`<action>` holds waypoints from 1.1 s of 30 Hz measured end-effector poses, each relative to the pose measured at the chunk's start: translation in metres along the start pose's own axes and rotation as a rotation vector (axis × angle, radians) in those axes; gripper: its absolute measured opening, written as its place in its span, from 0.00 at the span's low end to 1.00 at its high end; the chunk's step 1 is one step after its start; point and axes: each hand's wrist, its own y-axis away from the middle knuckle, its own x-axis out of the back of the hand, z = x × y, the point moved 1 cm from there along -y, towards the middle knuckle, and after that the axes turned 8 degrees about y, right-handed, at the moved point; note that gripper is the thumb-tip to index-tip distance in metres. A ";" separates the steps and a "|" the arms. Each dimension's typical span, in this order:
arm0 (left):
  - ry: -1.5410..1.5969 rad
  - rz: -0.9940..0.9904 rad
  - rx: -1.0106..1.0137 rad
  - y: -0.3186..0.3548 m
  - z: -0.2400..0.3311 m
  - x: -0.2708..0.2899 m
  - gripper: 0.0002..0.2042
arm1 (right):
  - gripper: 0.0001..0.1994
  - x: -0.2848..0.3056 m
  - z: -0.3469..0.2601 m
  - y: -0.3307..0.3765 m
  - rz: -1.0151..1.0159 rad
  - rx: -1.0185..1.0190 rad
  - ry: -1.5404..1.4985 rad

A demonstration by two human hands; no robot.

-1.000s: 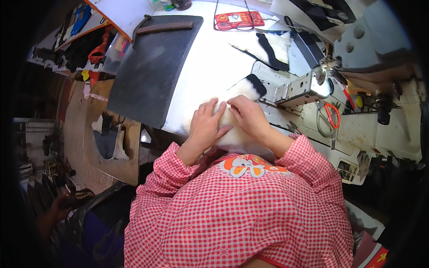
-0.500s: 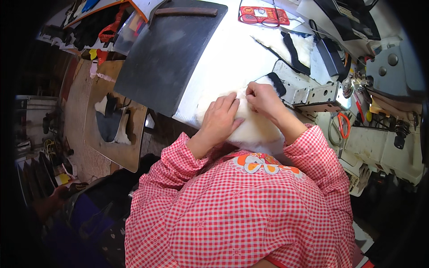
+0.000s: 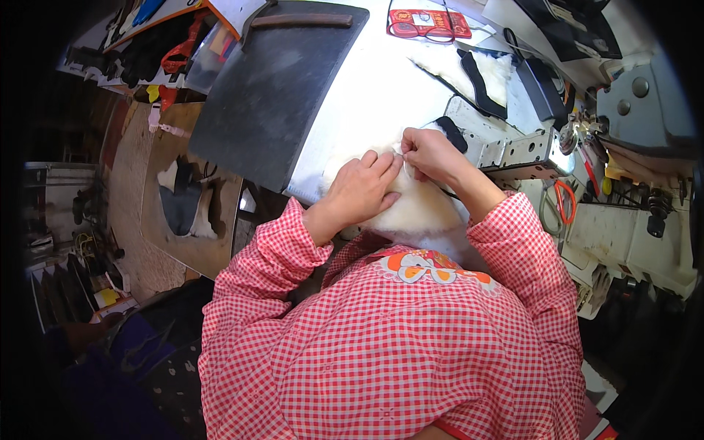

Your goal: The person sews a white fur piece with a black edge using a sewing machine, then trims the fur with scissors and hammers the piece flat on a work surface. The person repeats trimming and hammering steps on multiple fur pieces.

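My left hand [image 3: 361, 192] presses the soft, floppy white fleece [image 3: 418, 213] flat; my right hand [image 3: 429, 152] pinches its edge.

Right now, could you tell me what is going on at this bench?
A person in a red checked top works a piece of white fleecy material on the white table. The left hand lies flat on it, while the right hand pinches its edge beside the sewing machine. Orange-handled scissors lie to the right.
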 end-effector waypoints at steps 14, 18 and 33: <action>-0.074 0.061 -0.259 -0.002 -0.015 0.000 0.19 | 0.03 -0.003 0.006 -0.001 0.021 0.028 -0.031; -0.002 0.041 -0.248 -0.003 -0.020 -0.002 0.18 | 0.00 -0.007 0.009 -0.003 0.064 0.030 0.088; 0.200 0.402 0.046 -0.027 -0.016 0.003 0.06 | 0.17 0.055 0.162 0.230 0.993 -0.139 0.690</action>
